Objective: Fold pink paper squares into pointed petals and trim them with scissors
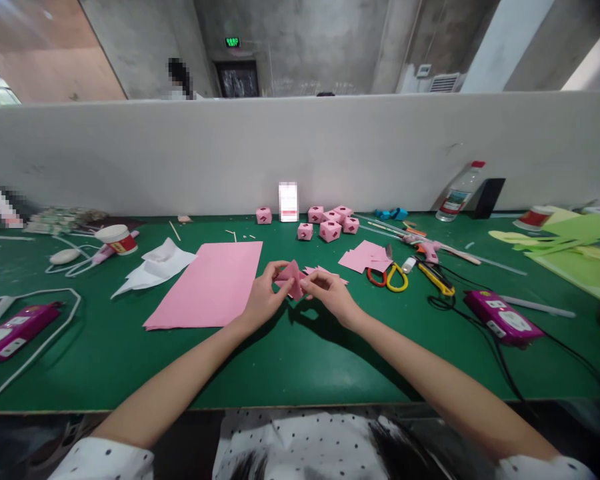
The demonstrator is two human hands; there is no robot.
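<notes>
Between my two hands, above the green table, is a folded piece of pink paper (293,279) with pointed corners. My left hand (267,290) pinches its left side between thumb and fingers. On the right side, my right hand (331,293) grips it with thumb and fingertips. Just behind my right hand lie some pink paper pieces (325,272), partly hidden by it. A stack of large pink paper sheets (215,283) lies to the left of my hands. Farther back stand several folded pink paper cubes (330,231) with dark openings in their faces.
Right of my hands lie pink paper squares (365,256), scissors (397,277), a yellow utility knife (437,279), a pink glue gun (429,251) and a purple power strip (503,318). A lit phone (289,201) leans on the partition. At left are a crumpled tissue (160,265) and paper cup (117,239).
</notes>
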